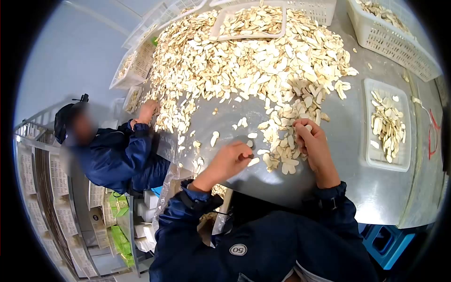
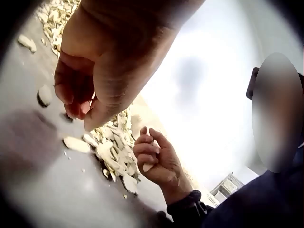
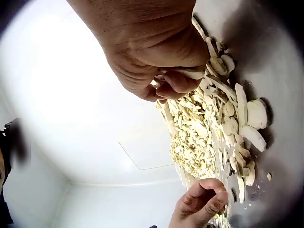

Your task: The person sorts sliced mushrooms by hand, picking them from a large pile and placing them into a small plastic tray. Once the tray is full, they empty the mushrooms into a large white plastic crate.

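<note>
Pale flat slices (image 1: 284, 152), which look dried, lie in a loose spread on the metal table (image 1: 338, 202), joined to a large heap (image 1: 244, 66). My right hand (image 1: 314, 145) is over the near end of this spread. Its curled fingers hold a pale slice (image 3: 187, 73), seen between them in the right wrist view. To the left, my left hand (image 1: 230, 162) hovers low over the table, fingers loosely curled and thumb near the fingertips. No slice shows in it. Beside its fingertips lie single slices, one a longish slice (image 2: 77, 144).
A shallow white tray (image 1: 408, 160) with some slices stands at right. Another tray (image 1: 213, 36) sits on the heap. White perforated baskets (image 1: 394, 42) line the back. Another person (image 1: 120, 148) works at the left side, near a shelf rack (image 1: 47, 188). A blue stool (image 1: 387, 246) stands below.
</note>
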Demonstrator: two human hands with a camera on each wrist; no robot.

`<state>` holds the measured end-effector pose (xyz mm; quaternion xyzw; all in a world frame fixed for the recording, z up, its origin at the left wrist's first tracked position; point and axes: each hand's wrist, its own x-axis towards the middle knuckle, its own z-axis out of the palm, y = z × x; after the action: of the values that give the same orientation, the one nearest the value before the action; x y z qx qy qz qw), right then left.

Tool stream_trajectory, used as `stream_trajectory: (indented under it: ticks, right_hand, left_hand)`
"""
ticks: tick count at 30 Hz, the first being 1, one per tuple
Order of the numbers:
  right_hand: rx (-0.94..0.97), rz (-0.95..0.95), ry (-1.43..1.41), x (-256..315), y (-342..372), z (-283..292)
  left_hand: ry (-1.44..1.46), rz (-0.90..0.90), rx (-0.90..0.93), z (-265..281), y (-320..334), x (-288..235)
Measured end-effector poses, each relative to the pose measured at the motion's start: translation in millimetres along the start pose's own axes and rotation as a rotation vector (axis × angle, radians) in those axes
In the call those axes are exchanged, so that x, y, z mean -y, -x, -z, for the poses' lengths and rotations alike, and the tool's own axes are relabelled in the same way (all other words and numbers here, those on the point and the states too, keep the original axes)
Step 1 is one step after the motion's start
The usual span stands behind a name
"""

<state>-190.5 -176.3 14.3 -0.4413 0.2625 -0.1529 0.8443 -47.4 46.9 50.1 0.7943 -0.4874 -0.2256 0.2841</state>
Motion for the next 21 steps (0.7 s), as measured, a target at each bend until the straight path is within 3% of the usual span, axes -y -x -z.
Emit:
stream_trajectory:
  ticks: [5, 8, 11, 14, 18, 21]
  right_hand:
    - [0.025, 0.019, 0.05, -3, 2, 0]
    - [0.028, 0.015, 0.09, -2, 5, -3]
    - [0.027, 0.007, 0.093, -2, 7, -3]
    - [0.029, 0.009, 0.09, -1, 6, -5]
    - [0.058, 0.011, 0.117, -3, 7, -7]
    - [0.086, -0.015, 0.098, -5, 10, -10]
  left_hand:
    - [-0.059, 0.006, -0.071, -23, 8, -4]
    - [-0.064, -0.143, -0.164, -37, 3, -24]
    - [-0.202, -0.384, -0.132, -38, -6, -32]
    - [-0.222, -0.33, -0.143, -42, -7, -15]
    - [0.185, 0.107, -0.166, -40, -8, -13]
    - [0.563, 0.207, -0.198, -50, -10, 8]
